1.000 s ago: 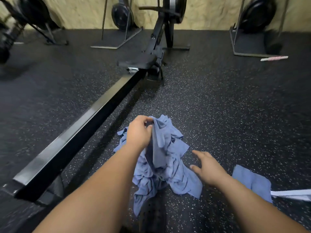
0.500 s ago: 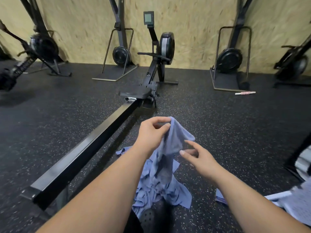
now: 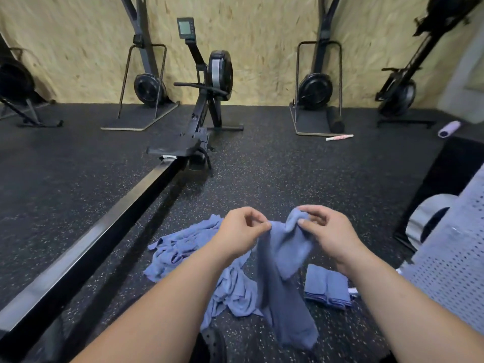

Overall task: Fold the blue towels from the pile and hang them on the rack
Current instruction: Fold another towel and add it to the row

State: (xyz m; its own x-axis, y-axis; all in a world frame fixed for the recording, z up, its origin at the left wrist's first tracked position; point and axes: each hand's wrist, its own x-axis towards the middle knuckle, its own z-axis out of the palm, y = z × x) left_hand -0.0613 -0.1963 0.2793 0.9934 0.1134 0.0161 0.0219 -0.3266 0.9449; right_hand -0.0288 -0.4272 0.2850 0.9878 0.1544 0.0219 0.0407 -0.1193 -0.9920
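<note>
Down on the speckled floor [image 3: 288, 179], beside the rowing machine rail [image 3: 104, 231], the pile [image 3: 183, 247] of blue towels is all sprawled out. The towel [image 3: 282, 284] we're holding up hangs with its tail right by that heap, so we could snag another one or drag it through floor grit. Our left hand [image 3: 239, 231] and right hand [image 3: 327, 231] each pinch just a small bit of its bunched top edge, close together, so a corner could slip and we'd end up folding it crooked.
</note>
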